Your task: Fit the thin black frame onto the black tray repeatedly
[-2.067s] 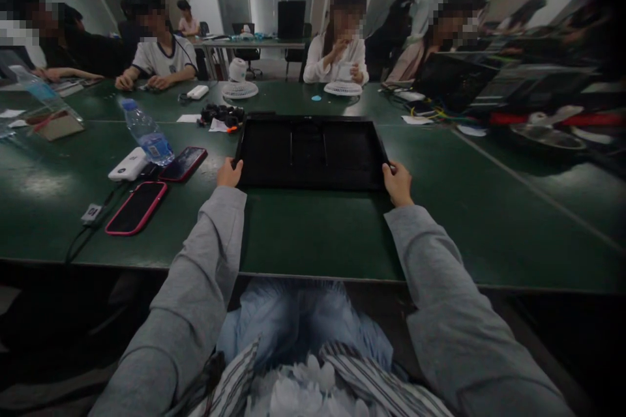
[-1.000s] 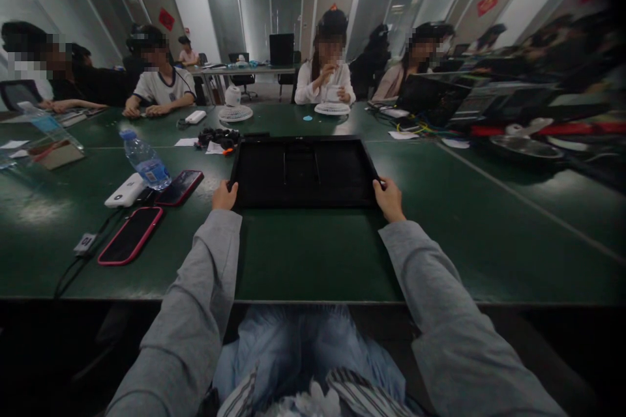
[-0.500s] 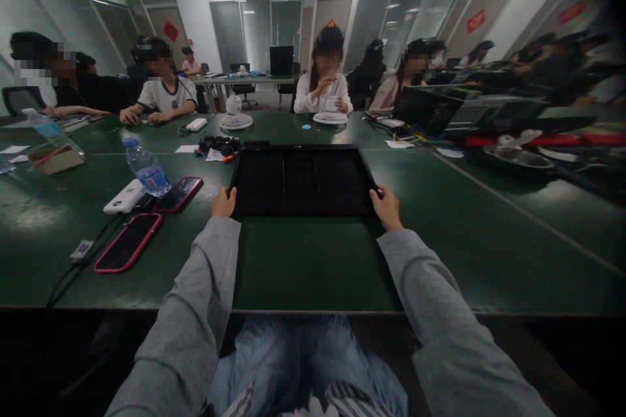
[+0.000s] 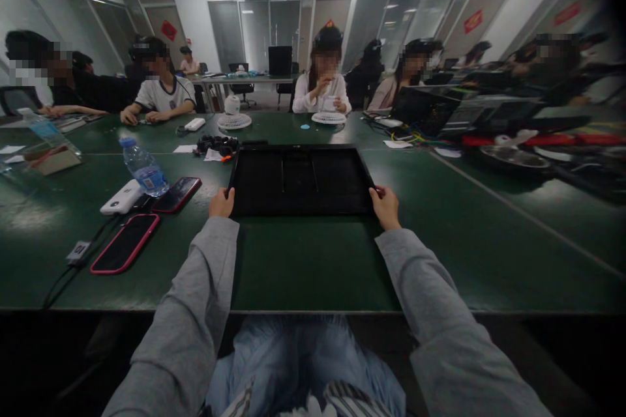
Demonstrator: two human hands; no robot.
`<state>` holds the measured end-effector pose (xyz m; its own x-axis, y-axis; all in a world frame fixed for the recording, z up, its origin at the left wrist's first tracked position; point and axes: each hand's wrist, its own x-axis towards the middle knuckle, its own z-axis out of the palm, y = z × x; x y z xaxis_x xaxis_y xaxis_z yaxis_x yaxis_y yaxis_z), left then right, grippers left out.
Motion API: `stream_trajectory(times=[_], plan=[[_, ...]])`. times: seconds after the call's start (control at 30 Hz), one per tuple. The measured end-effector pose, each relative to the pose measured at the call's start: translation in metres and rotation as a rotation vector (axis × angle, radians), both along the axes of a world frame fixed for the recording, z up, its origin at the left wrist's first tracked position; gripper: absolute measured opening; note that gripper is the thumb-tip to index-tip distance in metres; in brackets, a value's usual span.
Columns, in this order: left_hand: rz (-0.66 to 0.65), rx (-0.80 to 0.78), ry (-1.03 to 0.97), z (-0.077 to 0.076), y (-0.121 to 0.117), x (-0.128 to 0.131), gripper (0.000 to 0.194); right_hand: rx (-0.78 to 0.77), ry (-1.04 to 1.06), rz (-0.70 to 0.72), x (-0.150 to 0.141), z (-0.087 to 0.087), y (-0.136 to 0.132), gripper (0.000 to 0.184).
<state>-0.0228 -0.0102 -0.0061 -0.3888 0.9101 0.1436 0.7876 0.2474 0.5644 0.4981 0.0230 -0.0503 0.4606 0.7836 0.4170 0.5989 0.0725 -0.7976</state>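
Observation:
A wide black rectangular panel [image 4: 259, 176] with a raised rim, like a computer monitor, lies flat on the green table [image 4: 313, 260] in front of me. Two thin upright lines show in its dark middle, and a small pale mark sits on its far rim. My left hand [image 4: 222, 202] is closed on the near left corner, thumb on top. At the near right corner my right hand [image 4: 386, 206] grips the rim the same way. The fingertips of both hands are hidden under or behind the edge.
To the left are a water bottle [image 4: 144, 169], a white power bank [image 4: 122, 197] and two phones, one pink-edged [image 4: 126, 244]. Black cables [image 4: 215, 144] lie beyond the panel. White fans [image 4: 235, 121] and co-workers are across the table. A metal pan [image 4: 513, 159] stands right.
The whole view has shifted very slightly. Both hands keep their hold on the panel, which has not visibly moved on the table.

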Motion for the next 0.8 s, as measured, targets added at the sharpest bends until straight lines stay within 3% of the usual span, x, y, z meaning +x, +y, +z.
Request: stream_trajectory(times=[0.3, 0.5, 0.8], plan=[[0.001, -0.014, -0.009, 0.0, 0.0, -0.001, 0.045, 0.007, 0.02, -0.022, -0.002, 0.002, -0.002, 0.041], [0.001, -0.016, 0.007, 0.0, 0.0, 0.0, 0.045, 0.061, 0.053, -0.213, 0.0, 0.009, -0.008, 0.035], [-0.009, -0.017, 0.004, -0.002, 0.002, -0.002, 0.045, 0.085, -0.008, -0.326, -0.009, 0.03, -0.029, 0.048]])
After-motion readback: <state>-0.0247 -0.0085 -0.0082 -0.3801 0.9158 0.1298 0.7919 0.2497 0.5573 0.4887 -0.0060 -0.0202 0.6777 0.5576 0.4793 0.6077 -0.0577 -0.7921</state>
